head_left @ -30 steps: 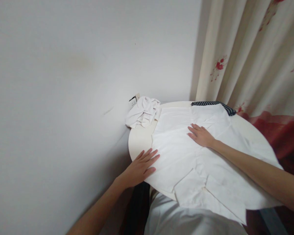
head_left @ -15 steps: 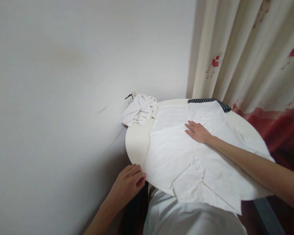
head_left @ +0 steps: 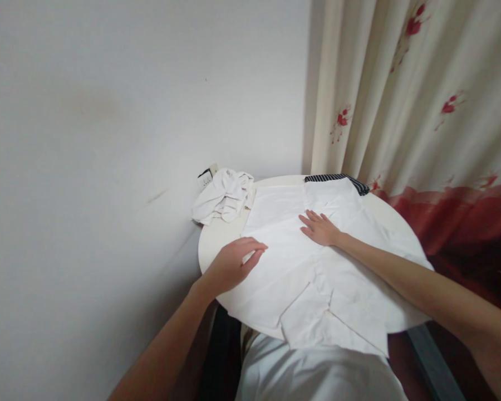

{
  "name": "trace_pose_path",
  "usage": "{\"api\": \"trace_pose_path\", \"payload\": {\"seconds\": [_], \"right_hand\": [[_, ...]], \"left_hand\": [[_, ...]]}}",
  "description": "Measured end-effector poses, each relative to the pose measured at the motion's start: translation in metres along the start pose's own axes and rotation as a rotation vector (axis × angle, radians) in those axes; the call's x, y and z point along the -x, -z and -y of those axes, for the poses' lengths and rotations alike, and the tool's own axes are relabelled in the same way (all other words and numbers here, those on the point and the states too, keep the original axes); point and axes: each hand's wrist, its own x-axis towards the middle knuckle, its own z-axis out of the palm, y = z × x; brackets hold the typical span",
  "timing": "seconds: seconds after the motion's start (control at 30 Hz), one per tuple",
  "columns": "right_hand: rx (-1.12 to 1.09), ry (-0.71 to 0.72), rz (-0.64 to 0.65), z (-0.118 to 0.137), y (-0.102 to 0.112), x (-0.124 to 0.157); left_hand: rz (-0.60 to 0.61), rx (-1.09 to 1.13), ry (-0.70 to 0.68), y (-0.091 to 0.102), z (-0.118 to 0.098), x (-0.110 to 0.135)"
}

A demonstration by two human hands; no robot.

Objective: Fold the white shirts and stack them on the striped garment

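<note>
right hand (head_left: 320,229) lies on the shirt (head_left: 281,273), fingers spread; left hand (head_left: 231,264) has fingertips near thumb, whether pinching cloth unclear.

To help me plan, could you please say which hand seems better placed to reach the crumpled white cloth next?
Likely the left hand: it appears nearer the crumpled white cloth, while the right hand rests on the spread white garment, farther off.

The shirt (head_left: 288,273) is white, the cream curtain (head_left: 413,122) red-flowered.
</note>
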Motion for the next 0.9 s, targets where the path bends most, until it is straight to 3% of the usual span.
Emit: {"api": "trace_pose_path", "payload": {"seconds": [0.1, 0.2, 0.3, 0.37, 0.7, 0.8, 0.9], "right_hand": [[0.001, -0.006, -0.017, 0.001, -0.001, -0.001], [-0.016, -0.01, -0.047, 0.002, -0.002, -0.001], [-0.02, -0.007, -0.065, 0.002, -0.002, 0.0], [-0.015, -0.005, -0.073, 0.002, -0.002, -0.001], [-0.036, 0.085, -0.048, -0.009, -0.005, -0.002], [-0.047, 0.048, -0.032, -0.034, -0.003, -0.005], [-0.024, -0.094, -0.033, -0.075, 0.0, -0.004]], "left_hand": [[0.144, -0.032, -0.016, -0.033, 0.016, -0.059], [0.289, -0.085, -0.06, -0.082, 0.029, -0.102], [0.334, -0.182, -0.058, -0.125, 0.038, -0.12], [0.34, -0.21, -0.041, -0.141, 0.043, -0.121], [0.351, -0.224, -0.023, -0.14, 0.048, -0.11], [0.346, -0.216, -0.02, -0.141, 0.047, -0.111], [0.35, -0.209, -0.017, -0.141, 0.049, -0.112]]}}
